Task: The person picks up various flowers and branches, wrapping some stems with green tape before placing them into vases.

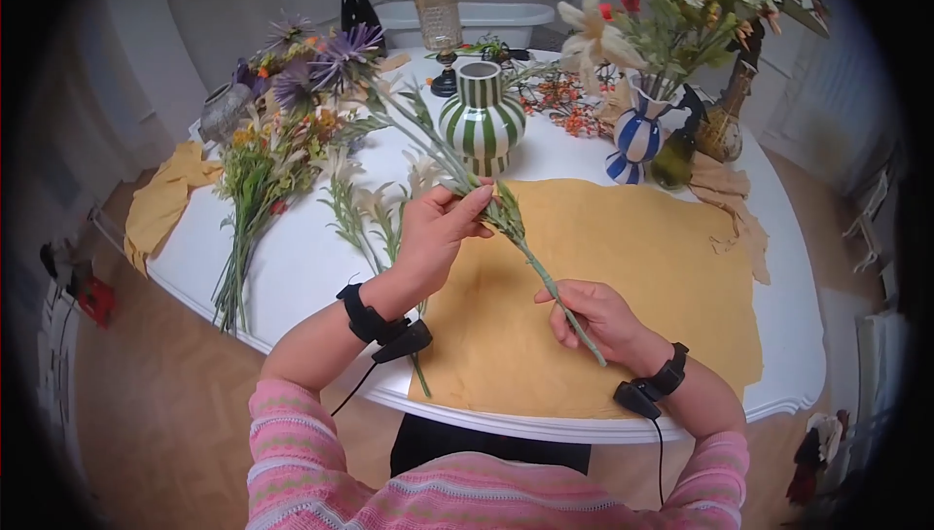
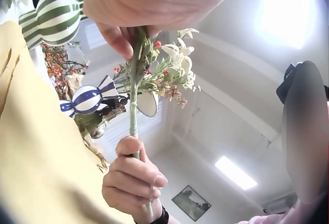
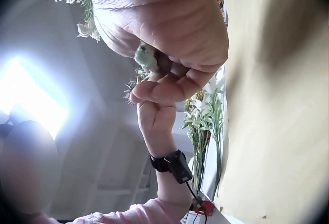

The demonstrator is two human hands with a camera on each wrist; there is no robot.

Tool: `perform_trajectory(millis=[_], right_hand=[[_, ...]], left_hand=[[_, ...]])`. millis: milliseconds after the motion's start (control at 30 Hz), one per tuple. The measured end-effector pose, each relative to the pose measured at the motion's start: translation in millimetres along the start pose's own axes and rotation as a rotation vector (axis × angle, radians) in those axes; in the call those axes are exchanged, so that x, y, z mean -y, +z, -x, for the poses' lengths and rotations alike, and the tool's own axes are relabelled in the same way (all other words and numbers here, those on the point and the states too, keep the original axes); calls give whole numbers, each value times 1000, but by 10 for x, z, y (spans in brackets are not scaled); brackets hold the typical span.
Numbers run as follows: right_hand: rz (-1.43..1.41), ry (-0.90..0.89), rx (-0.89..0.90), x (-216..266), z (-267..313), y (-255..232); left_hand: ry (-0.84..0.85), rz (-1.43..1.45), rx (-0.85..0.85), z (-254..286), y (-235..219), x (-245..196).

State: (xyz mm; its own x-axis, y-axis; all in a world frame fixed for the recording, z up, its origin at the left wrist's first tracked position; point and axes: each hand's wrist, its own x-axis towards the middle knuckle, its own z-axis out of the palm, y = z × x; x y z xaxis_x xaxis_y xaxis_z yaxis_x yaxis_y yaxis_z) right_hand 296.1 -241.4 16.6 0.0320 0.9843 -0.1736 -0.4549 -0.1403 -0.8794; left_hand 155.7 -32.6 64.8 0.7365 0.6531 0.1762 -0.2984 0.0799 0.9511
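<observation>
A green flower stem (image 1: pixel 541 272) slants over the brown paper (image 1: pixel 642 267), its spiky purple blooms (image 1: pixel 345 55) at the upper left. The left hand (image 1: pixel 440 233) pinches it at its leafy part, thumb on top. Lower down, the right hand (image 1: pixel 601 321) has its fingers curled round the bare stem near the cut end. In the left wrist view the right hand (image 2: pixel 132 177) grips the stem (image 2: pixel 133 116) below the left hand (image 2: pixel 154 3). The stem's end (image 3: pixel 146 57) pokes out of the right hand (image 3: pixel 164 39) in the right wrist view.
A green-and-white striped vase (image 1: pixel 482 122) stands behind the paper. Right of it is a blue-and-white vase (image 1: pixel 638 136) with flowers. Flower bunches (image 1: pixel 255 180) and white lilies (image 1: pixel 365 204) lie on the left of the white table (image 1: pixel 185 267). Crumpled paper (image 1: pixel 165 194) hangs at the left edge.
</observation>
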Motion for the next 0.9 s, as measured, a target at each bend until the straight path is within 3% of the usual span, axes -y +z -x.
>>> perform_trajectory(millis=[200,300,600,633,800,867,900], right_hand=[[197,-95,-257,-81,56,-209],[189,-107,-294,-102,105,-387],[48,-121,-279,-207,127,-635],[41,-125,-282,-210,122,-648],[41,-124,-264,-245,115,-700],[44,-120,-265,-229,121,-699],[53,-116,-259,-227,121,-700]], left_hand=[[81,-119,2,-262,133,-195],[200,-178,-30,-520,228,-345],[475,-358,-77,-1610,588,-702],[572,-418,-132,-1714,682,-744],[671,-624,-229,-2150,993,-907],[865,-802,-186,-2306,1118,-979],[803,-677,-198,-2380,1206,-1042]])
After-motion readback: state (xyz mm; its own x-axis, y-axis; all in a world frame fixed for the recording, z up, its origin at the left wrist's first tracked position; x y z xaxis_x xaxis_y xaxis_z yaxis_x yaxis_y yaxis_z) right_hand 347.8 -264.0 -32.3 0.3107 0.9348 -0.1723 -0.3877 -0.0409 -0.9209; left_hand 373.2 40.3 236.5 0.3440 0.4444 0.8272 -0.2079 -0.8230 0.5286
